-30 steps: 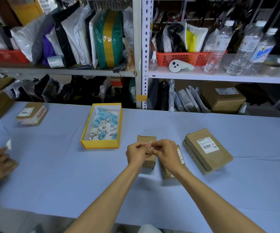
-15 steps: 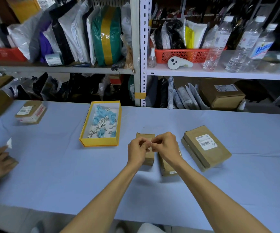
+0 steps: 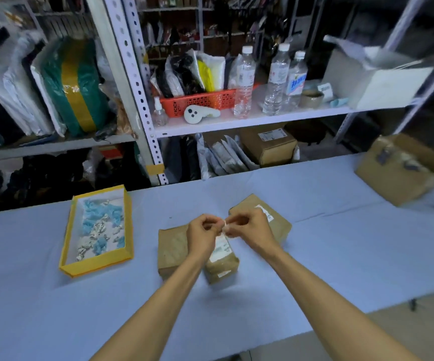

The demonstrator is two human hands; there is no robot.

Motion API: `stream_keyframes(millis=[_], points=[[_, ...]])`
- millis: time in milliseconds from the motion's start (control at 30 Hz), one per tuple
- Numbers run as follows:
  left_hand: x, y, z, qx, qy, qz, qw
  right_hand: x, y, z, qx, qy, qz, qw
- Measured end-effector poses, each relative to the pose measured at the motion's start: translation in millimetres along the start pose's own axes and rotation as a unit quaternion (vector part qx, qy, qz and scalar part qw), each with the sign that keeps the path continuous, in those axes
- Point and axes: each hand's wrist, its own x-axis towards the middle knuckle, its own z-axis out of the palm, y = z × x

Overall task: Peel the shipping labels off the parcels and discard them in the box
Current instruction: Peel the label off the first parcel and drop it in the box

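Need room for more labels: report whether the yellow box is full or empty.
Neither: the yellow box holds scattered blue and white scraps, its white floor partly bare.

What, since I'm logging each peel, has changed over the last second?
Only the view swung right, bringing a brown cardboard box into sight at far right. The left hand and right hand still pinch the white label between them above the parcels; nothing was let go. The three parcels and the yellow box lie where they were.

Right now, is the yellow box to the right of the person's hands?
No, the yellow box sits left of the left hand and right hand.
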Motion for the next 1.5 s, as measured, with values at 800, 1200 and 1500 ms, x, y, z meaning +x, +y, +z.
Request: stream_keyframes(millis=[800,1200,1500], points=[[-74,45,240,0.112,-0.444,0.164,0.874,-139,64,-189,-0.065,0.443,0.155,0.881],[-104,80,366,0.157,-0.444,0.213,0.856,-141,98,-338,-0.093,0.405,0.154,0.896],[-106,91,447,0.177,-0.414,0.180,0.875,-126,124,-421,-0.095,0.342,0.155,0.922]])
